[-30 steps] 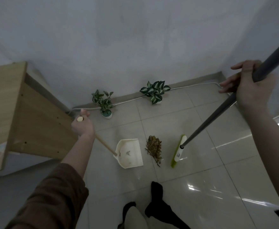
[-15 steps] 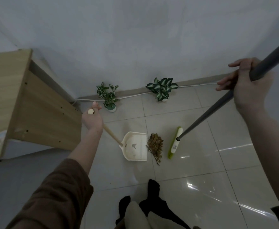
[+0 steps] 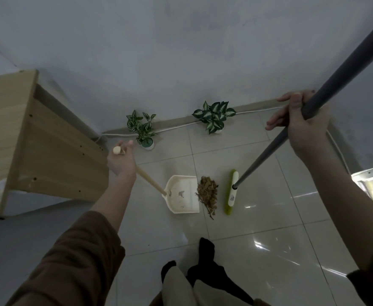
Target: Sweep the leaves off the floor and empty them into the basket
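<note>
A pile of dry brown leaves (image 3: 207, 192) lies on the tiled floor between a white dustpan (image 3: 184, 195) on its left and a green-and-white broom head (image 3: 232, 192) on its right. My left hand (image 3: 121, 160) grips the top of the dustpan's long wooden handle (image 3: 150, 181). The dustpan's open edge faces the leaves and almost touches them. My right hand (image 3: 302, 127) grips the broom's grey pole (image 3: 267, 149). A few leaf scraps lie inside the dustpan. No basket is in view.
A wooden desk (image 3: 26, 140) stands at the left. Two small potted plants (image 3: 143, 131) (image 3: 214, 115) sit by the wall with a white cable (image 3: 181, 127) along the skirting. My black-socked feet (image 3: 205, 257) stand just below the pile.
The broom head has pushed the leaves left, closer to the dustpan. The dustpan has turned so its open edge faces the pile. The view has shifted slightly.
</note>
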